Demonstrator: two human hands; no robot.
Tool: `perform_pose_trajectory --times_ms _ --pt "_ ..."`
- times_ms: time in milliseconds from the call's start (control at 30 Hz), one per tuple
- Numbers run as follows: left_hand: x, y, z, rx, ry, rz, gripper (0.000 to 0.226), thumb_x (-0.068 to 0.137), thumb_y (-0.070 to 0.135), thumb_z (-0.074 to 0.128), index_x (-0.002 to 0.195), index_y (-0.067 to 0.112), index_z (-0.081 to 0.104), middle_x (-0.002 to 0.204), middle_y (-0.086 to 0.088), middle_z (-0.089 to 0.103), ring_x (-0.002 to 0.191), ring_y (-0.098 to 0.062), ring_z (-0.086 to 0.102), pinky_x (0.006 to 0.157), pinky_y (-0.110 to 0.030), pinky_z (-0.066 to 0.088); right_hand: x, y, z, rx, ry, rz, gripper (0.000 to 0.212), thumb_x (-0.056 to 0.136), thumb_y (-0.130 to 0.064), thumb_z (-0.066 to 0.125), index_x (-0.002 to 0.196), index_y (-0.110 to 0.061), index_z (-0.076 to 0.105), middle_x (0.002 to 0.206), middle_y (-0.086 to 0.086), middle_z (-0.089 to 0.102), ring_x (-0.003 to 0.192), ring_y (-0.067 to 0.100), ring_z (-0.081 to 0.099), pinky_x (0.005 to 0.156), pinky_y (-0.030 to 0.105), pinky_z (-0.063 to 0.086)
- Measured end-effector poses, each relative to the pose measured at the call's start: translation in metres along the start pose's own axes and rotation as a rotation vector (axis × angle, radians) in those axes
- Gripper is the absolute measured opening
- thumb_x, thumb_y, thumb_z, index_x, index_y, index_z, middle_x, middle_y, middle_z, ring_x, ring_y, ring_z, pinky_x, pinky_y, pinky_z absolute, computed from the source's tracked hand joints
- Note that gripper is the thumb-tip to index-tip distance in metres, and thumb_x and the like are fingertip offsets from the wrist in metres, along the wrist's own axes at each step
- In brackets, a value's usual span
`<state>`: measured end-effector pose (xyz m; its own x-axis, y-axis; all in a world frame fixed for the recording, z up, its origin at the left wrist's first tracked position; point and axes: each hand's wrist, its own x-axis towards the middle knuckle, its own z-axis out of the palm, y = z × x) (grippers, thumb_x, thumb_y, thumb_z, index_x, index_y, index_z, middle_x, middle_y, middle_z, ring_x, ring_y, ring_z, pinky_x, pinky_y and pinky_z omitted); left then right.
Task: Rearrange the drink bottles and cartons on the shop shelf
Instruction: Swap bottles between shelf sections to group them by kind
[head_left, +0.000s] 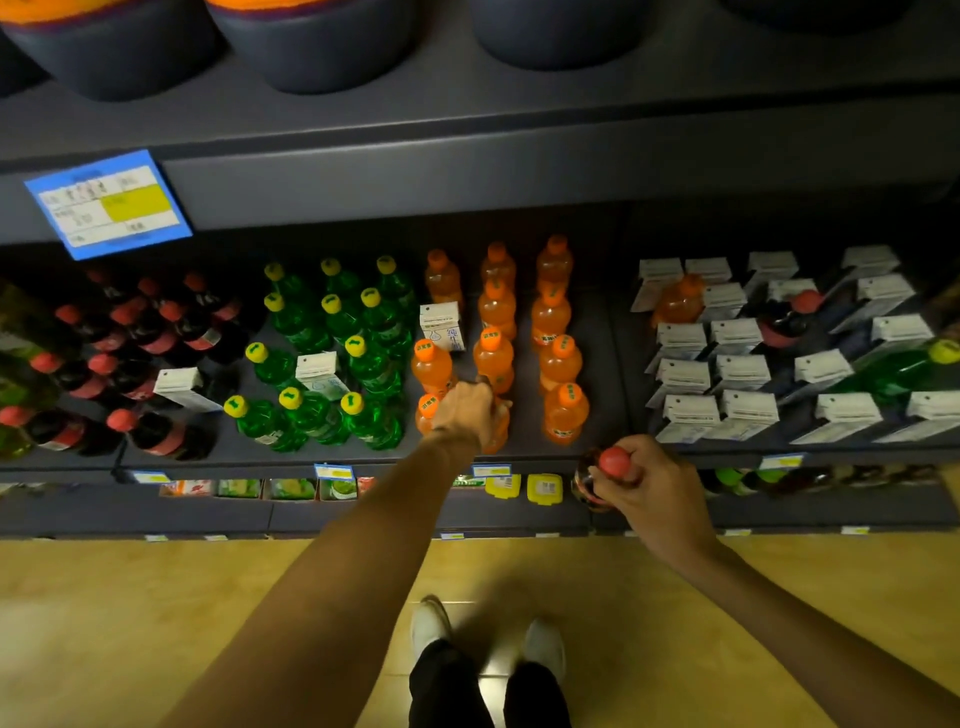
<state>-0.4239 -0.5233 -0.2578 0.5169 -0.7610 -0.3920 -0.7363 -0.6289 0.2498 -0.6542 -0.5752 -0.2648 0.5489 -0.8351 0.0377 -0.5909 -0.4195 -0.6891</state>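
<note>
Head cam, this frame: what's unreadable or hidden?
- Blue-framed price tag: print blurred.
- Left hand covers the front orange plastic bottle; grip unclear.
- Dark red-capped cola bottle: label hidden by right hand.
- Dark tubs above: cut off by top edge.

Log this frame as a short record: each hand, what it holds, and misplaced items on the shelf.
left hand: grips an orange bottle in the front row
right hand: holds a red-capped cola bottle in front of the shelf edge
misplaced: carton among orange bottles; green bottle lying among cartons
</note>
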Motion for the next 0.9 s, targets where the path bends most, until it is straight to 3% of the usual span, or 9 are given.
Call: perform_pose_trajectory --times_ms 200,367,533,600,700,767,900 --pt "0.008 0.002 0.009 -0.13 0.025 -0.026 0.037 0.099 0.032 0.046 0.115 0.0 0.052 0.11 -0.022 0.06 0.102 -0.036 0.057 0.086 -0.041 0.045 0.001 -0.002 0.005 0.022 0.014 -0.016 0.031 0.069 -0.026 0.082 0.089 -0.012 0.063 0.066 -0.003 0.059 0.062 0.016 0.057 0.05 0.029 0.047" --pt "0.016 0.008 0.013 -0.191 0.008 -0.057 0.048 0.096 0.037 0.052 0.127 0.001 0.044 0.111 -0.023 0.058 0.103 -0.037 0.058 0.085 -0.041 0.047 0.001 -0.004 0.011 0.046 -0.013 -0.016 0.031 0.07 -0.029 0.08 0.091 -0.013 0.062 0.07 0.001 0.063 0.065 0.019 0.06 0.054 0.04 0.053" --pt "0.002 -0.001 0.015 -0.173 0.019 -0.049 0.059 0.094 0.033 0.056 0.139 0.006 0.03 0.11 -0.024 0.059 0.103 -0.039 0.057 0.081 -0.042 0.045 0.0 -0.018 0.008 0.047 -0.039 -0.068 0.029 0.071 -0.028 0.081 0.089 -0.014 0.063 0.068 -0.001 0.061 0.065 0.016 0.059 0.052 0.029 0.048" --pt "-0.006 -0.009 0.014 -0.16 0.03 -0.022 0.056 0.094 0.032 0.056 0.136 0.004 0.032 0.109 -0.024 0.059 0.102 -0.041 0.057 0.081 -0.044 0.046 0.001 -0.026 0.005 0.057 -0.075 -0.082 0.027 0.073 -0.03 0.079 0.089 -0.016 0.062 0.067 0.0 0.061 0.065 0.015 0.059 0.052 0.024 0.046" --pt "-0.024 -0.025 0.009 -0.162 0.073 0.031 0.044 0.093 0.029 0.055 0.127 0.003 0.041 0.104 -0.025 0.06 0.097 -0.045 0.057 0.075 -0.048 0.047 0.007 -0.041 0.009 0.113 -0.105 -0.122 0.024 0.075 -0.031 0.077 0.087 -0.016 0.063 0.064 -0.001 0.057 0.063 0.017 0.058 0.053 0.034 0.049" --pt "-0.038 -0.037 0.005 -0.183 0.144 0.047 0.037 0.093 0.029 0.055 0.12 0.005 0.045 0.102 -0.024 0.059 0.093 -0.046 0.057 0.072 -0.049 0.048 0.009 -0.055 0.015 0.124 -0.109 -0.16 0.023 0.073 -0.028 0.079 0.085 -0.015 0.063 0.062 -0.004 0.053 0.06 0.017 0.053 0.054 0.034 0.044" --pt "-0.073 -0.07 -0.005 -0.208 0.237 0.003 0.038 0.095 0.036 0.051 0.119 0.006 0.049 0.097 -0.025 0.064 0.092 -0.046 0.058 0.069 -0.044 0.044 0.014 -0.089 0.033 0.225 -0.193 -0.179 0.019 0.076 -0.024 0.078 0.087 -0.016 0.064 0.067 0.009 0.058 0.064 0.026 0.055 0.059 0.038 0.044"
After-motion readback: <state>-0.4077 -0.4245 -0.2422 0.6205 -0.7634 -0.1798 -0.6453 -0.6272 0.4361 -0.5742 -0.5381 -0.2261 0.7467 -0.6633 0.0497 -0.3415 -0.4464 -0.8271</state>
